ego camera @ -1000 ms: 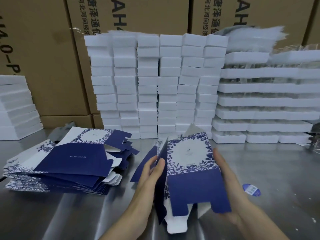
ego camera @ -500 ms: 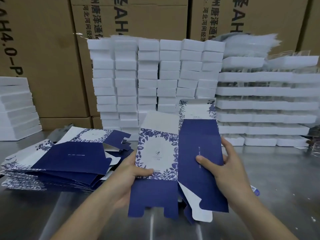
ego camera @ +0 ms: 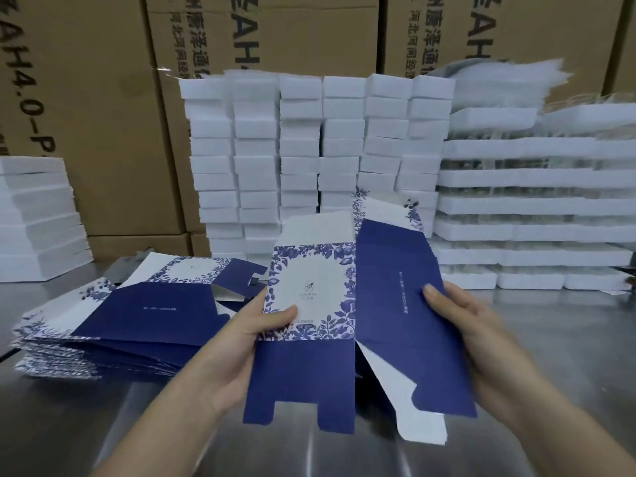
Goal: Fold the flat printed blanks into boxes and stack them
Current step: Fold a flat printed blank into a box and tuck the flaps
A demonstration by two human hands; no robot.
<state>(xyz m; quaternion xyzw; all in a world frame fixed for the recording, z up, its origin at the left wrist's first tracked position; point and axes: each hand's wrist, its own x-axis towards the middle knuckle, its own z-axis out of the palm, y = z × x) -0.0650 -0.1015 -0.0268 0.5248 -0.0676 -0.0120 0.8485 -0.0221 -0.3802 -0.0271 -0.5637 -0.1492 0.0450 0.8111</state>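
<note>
I hold one blue-and-white printed blank [ego camera: 311, 284] upright above the steel table [ego camera: 568, 339], partly opened into a box shape. My left hand [ego camera: 247, 335] grips its left edge, thumb on the white floral panel. My right hand [ego camera: 475, 335] grips the dark blue side panel, thumb on its face. The bottom flaps hang loose toward me. A pile of flat blanks [ego camera: 113, 325] lies on the table to the left.
Columns of white foam blocks [ego camera: 309, 149] stand behind the blank. White trays [ego camera: 537, 208] are stacked at the right, more white foam [ego camera: 34, 215] at the far left. Brown cartons [ego camera: 96, 98] form the back wall. A small blue sticker lies behind my right hand.
The blank was turned and raised from low over the table, and its panels were spread open. Since half a second ago it has barely moved.
</note>
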